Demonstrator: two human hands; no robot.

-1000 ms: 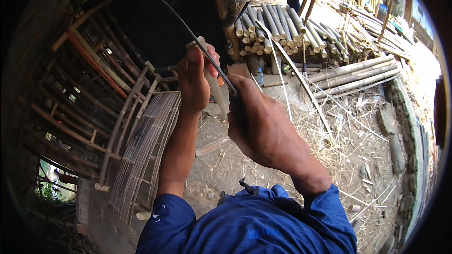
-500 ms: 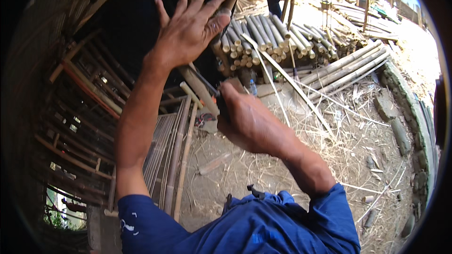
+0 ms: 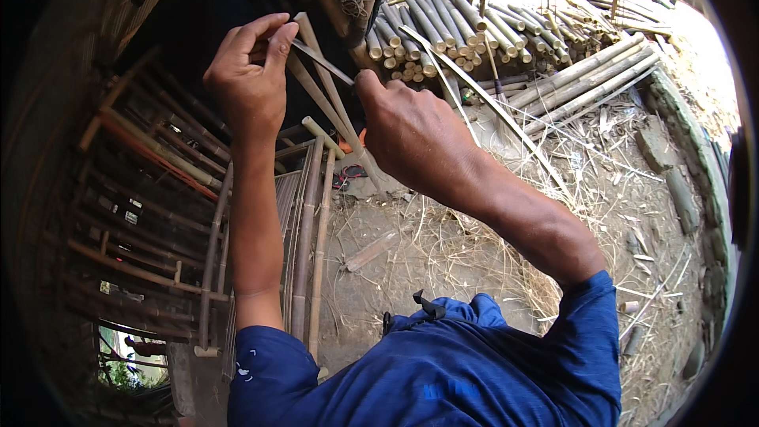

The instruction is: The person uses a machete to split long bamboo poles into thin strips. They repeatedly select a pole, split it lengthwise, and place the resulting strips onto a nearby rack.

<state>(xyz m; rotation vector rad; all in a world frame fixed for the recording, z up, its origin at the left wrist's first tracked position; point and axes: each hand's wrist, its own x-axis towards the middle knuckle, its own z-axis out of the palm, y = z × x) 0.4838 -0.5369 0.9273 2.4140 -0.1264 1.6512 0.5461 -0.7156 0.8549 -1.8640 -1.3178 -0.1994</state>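
A long-bladed knife (image 3: 326, 63) spans the gap between my hands. My right hand (image 3: 407, 126) is closed round its handle end, which the fingers hide. The fingers and thumb of my left hand (image 3: 251, 71) pinch at the blade's far end; the exact grip is partly hidden. Below and behind the blade, a bamboo piece (image 3: 328, 103) slants down toward the ground as two pale strips, spread apart at the top and close together lower down. The blade crosses these strips near their upper ends.
Stacked bamboo poles (image 3: 431, 28) lie ahead, with longer poles (image 3: 593, 83) to their right. A bamboo frame (image 3: 304, 245) stands at left. An upright post with a tied wrapping (image 3: 353, 1) rises near my hands. Shavings (image 3: 522, 261) litter the ground beside a stone edging (image 3: 696, 174).
My left hand has gone from spread fingers to a pinch at the blade's end. The bamboo, seen as one piece before, now shows two parted strips. The view has shifted slightly.
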